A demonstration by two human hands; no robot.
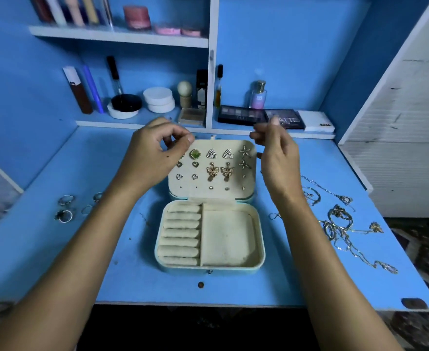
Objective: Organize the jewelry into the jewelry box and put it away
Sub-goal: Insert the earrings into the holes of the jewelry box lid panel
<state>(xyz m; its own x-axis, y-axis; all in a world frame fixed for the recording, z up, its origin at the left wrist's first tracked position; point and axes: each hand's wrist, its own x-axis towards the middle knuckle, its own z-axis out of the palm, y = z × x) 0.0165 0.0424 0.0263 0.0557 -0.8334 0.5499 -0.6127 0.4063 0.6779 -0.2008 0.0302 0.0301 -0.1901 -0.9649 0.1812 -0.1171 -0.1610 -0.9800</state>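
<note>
An open cream jewelry box (259,239) lies in the middle of the blue desk. Its raised lid (233,193) carries several pairs of earrings (219,171). The ring rolls (181,234) and the square tray beside them hold nothing. My left hand (155,153) hovers over the lid's upper left corner with fingers curled and fingertips together; whether it pinches something is hidden. My right hand (276,153) hangs at the lid's right edge with fingers loosely curled. Several rings (65,215) lie left of the box. Tangled chains and necklaces (342,224) lie to the right.
Behind the box, low shelves hold makeup palettes (261,117), a perfume bottle (258,96), white jars (159,98) and tubes. An upper shelf carries a pink jar (136,16). A white panel (411,110) stands at the right. The desk's front edge (208,304) runs below the box.
</note>
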